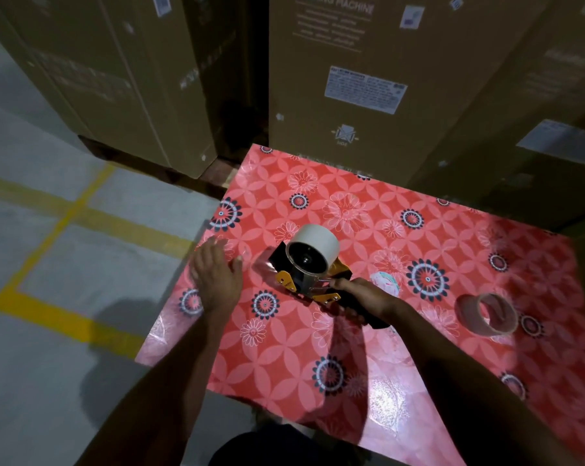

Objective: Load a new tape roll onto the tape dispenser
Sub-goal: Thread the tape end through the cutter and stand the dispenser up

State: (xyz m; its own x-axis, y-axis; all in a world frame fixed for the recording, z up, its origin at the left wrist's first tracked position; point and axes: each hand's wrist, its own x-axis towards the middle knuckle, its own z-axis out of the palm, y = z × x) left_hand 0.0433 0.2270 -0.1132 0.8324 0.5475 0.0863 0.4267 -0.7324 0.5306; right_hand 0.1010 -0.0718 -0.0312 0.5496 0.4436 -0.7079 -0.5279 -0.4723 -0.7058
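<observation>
Right hand (358, 292) gripping dispenser (304, 280) handle, hiding it; tape roll (313, 252) sitting mounted. Left hand (215, 275) hovering fingers-spread at table (418, 381) edge.

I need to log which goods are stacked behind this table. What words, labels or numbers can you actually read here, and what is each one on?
"...HING MACHINE": printed at the top of the middle cardboard box; its first letters are cut off.
White label on that box: print too small to read.
Faint lines under the heading: blurred, unreadable.
Labels and print on the other boxes: blurred.
Tape dispenser, tape roll: no readable text.
</observation>
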